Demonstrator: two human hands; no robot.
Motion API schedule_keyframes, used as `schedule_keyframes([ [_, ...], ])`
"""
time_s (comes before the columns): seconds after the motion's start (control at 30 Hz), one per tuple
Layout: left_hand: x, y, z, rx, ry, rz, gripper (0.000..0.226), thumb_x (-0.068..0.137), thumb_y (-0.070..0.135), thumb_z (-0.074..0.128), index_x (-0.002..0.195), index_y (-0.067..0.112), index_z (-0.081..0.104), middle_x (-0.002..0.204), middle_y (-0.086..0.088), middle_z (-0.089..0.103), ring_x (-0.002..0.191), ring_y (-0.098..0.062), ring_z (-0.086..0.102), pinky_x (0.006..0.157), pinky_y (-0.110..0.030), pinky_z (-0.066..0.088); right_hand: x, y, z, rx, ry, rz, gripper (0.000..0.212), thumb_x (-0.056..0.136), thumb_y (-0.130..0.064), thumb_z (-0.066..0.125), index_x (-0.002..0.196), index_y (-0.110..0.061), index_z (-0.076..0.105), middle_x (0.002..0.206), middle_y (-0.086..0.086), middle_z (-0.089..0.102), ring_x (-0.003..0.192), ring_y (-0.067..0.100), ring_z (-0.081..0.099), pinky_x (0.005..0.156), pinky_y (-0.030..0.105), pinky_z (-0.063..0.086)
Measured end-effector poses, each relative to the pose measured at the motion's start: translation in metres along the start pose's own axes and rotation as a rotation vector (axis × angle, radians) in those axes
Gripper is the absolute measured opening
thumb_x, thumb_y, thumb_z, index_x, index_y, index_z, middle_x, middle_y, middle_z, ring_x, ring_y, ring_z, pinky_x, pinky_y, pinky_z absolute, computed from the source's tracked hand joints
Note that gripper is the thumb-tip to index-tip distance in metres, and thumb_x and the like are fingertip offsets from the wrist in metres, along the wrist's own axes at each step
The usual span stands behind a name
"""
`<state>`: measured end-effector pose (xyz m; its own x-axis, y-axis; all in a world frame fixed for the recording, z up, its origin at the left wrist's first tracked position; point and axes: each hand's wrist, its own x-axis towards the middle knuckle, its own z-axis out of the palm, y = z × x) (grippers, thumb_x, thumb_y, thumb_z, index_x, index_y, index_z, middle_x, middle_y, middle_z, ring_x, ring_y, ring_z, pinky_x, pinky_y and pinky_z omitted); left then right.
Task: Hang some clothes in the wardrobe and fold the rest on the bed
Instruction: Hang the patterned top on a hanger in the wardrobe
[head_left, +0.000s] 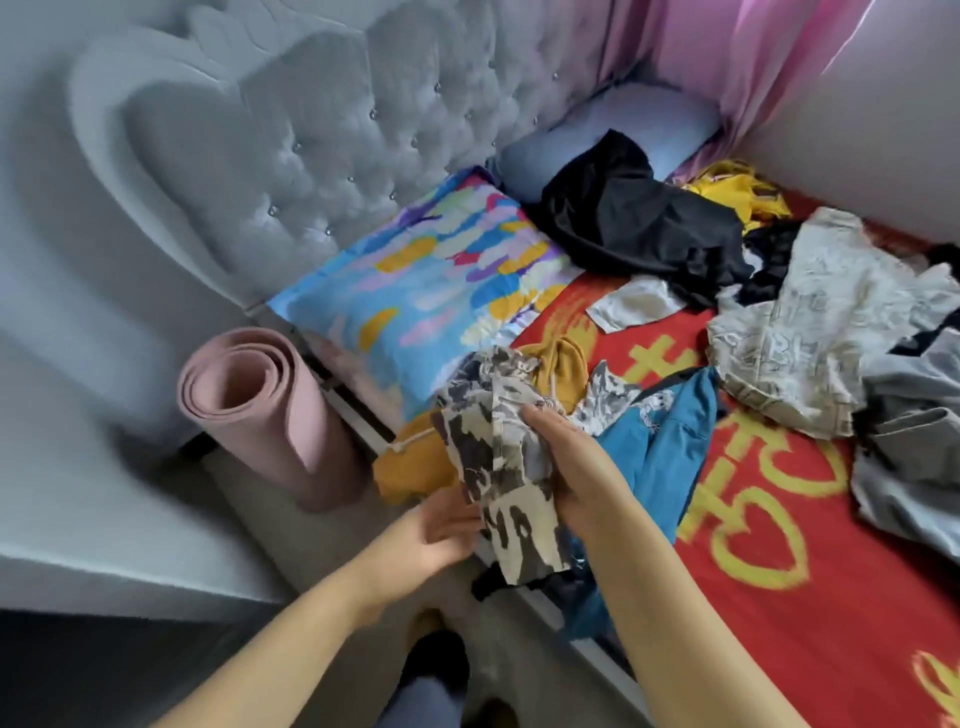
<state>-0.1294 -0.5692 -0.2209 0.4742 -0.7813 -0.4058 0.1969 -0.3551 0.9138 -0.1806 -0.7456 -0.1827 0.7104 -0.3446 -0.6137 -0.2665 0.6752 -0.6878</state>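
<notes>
Bedroom; red bedspread (810, 613) with yellow characters fills near right, bed edge runs diagonally from near centre toward the headboard.

Right hand (582, 467): over the near-left bed edge, fingers curled around the upper part of a camouflage-print garment (506, 467), gripping it. Woven fabric, brown, black and cream patches, hanging as a long strip past the bed edge.

Left hand (431, 535): just left of the garment's lower part, fingers loosely extended, fingertips touching the cloth edge; no firm grip visible.

Directly beneath and beyond the held garment: mustard-yellow garment (415, 467) with a white drawcord, lying at the bed edge. Right of the hand: teal garment (670, 457) draped over the edge, touching the camouflage cloth.

Farther right: cream printed garment (810, 322), crumpled; grey garment (914, 431) at the right border. Far centre: black garment (639, 218), heaped, partly on a pale blue pillow (623, 124); bright yellow garment (737, 192) behind it. Small grey satin piece (634, 306) lying flat between the black heap and the hand.

Open bedspread: near right, in front of the clothes.

Left of the pile: multicoloured pillow (431, 291), smooth cotton. Off the bed, far left: pink rolled mat (270, 415) standing upright on the floor beside the tufted grey velvet headboard (363, 119). Pink curtain (727, 52) at far right.
</notes>
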Motion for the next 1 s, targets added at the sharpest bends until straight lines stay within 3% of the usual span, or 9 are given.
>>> schedule_keyframes([
  [0.1, -0.038, 0.015, 0.007, -0.019, -0.122, 0.089, 0.052, 0.084, 0.033, 0.072, 0.127, 0.036, 0.043, 0.123, 0.03, 0.058, 0.116, 0.012, 0.05, 0.088, -0.004, 0.04, -0.032, 0.005, 0.021, -0.009, -0.094, -0.07, 0.01, 0.096, -0.021, 0.057, 0.1, -0.019, 0.065, 0.089, -0.001, 0.076, 0.08, 0.011, 0.072, 0.068, 0.025, 0.059],
  [0.2, -0.064, 0.027, 0.01, -0.148, 0.01, 0.178, 0.056, 0.076, 0.056, 0.072, 0.122, 0.029, 0.054, 0.118, 0.019, 0.066, 0.114, -0.001, 0.058, 0.095, -0.017, 0.045, -0.057, 0.014, 0.047, 0.006, -0.173, -0.139, 0.011, 0.095, -0.015, 0.056, 0.087, -0.015, 0.063, 0.081, 0.005, 0.075, 0.071, 0.017, 0.072, 0.065, 0.03, 0.06],
  [0.33, -0.096, 0.029, -0.003, -0.353, 0.499, 0.224, 0.016, 0.088, 0.025, 0.066, 0.101, 0.03, 0.072, 0.109, 0.005, 0.072, 0.111, -0.02, 0.063, 0.102, -0.042, 0.045, -0.086, 0.032, 0.088, -0.065, -0.329, -0.191, 0.017, 0.097, -0.01, 0.051, 0.09, -0.001, 0.064, 0.078, 0.013, 0.072, 0.065, 0.018, 0.07, 0.058, 0.028, 0.058],
  [0.4, -0.131, 0.022, -0.026, -0.422, 0.652, 0.239, 0.021, 0.089, 0.01, 0.063, 0.102, 0.024, 0.073, 0.106, -0.001, 0.073, 0.108, -0.025, 0.065, 0.099, -0.044, 0.048, -0.106, 0.051, 0.113, -0.152, -0.416, -0.214, 0.026, 0.098, -0.009, 0.05, 0.079, -0.007, 0.069, 0.069, 0.005, 0.071, 0.06, 0.01, 0.068, 0.055, 0.02, 0.055],
  [0.47, -0.166, 0.02, -0.049, -0.438, 0.726, 0.268, 0.025, 0.086, 0.008, 0.064, 0.11, 0.014, 0.068, 0.105, -0.008, 0.073, 0.102, -0.026, 0.067, 0.091, -0.04, 0.053, -0.122, 0.066, 0.129, -0.223, -0.469, -0.249, 0.038, 0.097, -0.01, 0.05, 0.068, -0.016, 0.074, 0.069, -0.001, 0.07, 0.063, 0.006, 0.067, 0.064, 0.02, 0.058],
  [0.57, -0.232, 0.014, -0.083, -0.532, 0.68, 0.343, 0.015, 0.075, 0.019, 0.069, 0.087, 0.014, 0.076, 0.087, -0.009, 0.074, 0.08, -0.022, 0.071, 0.066, -0.026, 0.057, -0.151, 0.094, 0.159, -0.244, -0.467, -0.313, 0.025, 0.096, -0.009, 0.053, 0.074, -0.008, 0.065, 0.071, 0.007, 0.06, 0.066, 0.012, 0.063, 0.08, 0.032, 0.057],
  [0.63, -0.269, 0.006, -0.098, -0.548, 0.633, 0.349, 0.018, 0.07, 0.026, 0.07, 0.081, 0.014, 0.077, 0.084, -0.011, 0.074, 0.074, -0.02, 0.072, 0.058, -0.023, 0.055, -0.168, 0.117, 0.176, -0.202, -0.441, -0.334, 0.028, 0.095, -0.008, 0.053, 0.07, -0.01, 0.065, 0.064, 0.006, 0.06, 0.059, 0.011, 0.062, 0.076, 0.031, 0.058],
  [0.77, -0.35, -0.017, -0.139, -0.654, 0.589, 0.42, 0.019, 0.076, 0.017, 0.063, 0.086, 0.016, 0.079, 0.093, -0.013, 0.074, 0.08, -0.021, 0.073, 0.063, -0.025, 0.056, -0.21, 0.168, 0.22, -0.136, -0.5, -0.325, 0.04, 0.095, -0.009, 0.054, 0.06, -0.016, 0.071, 0.062, 0.002, 0.064, 0.058, 0.011, 0.065, 0.067, 0.026, 0.06],
  [1.0, -0.432, -0.063, -0.185, -0.773, 0.632, 0.485, 0.017, 0.078, 0.013, 0.063, 0.085, 0.013, 0.079, 0.096, -0.011, 0.074, 0.085, -0.02, 0.072, 0.066, -0.028, 0.057, -0.26, 0.217, 0.28, -0.062, -0.601, -0.314, 0.016, 0.094, -0.011, 0.053, 0.095, -0.001, 0.064, 0.083, 0.012, 0.072, 0.071, 0.02, 0.071, 0.068, 0.03, 0.06],
])
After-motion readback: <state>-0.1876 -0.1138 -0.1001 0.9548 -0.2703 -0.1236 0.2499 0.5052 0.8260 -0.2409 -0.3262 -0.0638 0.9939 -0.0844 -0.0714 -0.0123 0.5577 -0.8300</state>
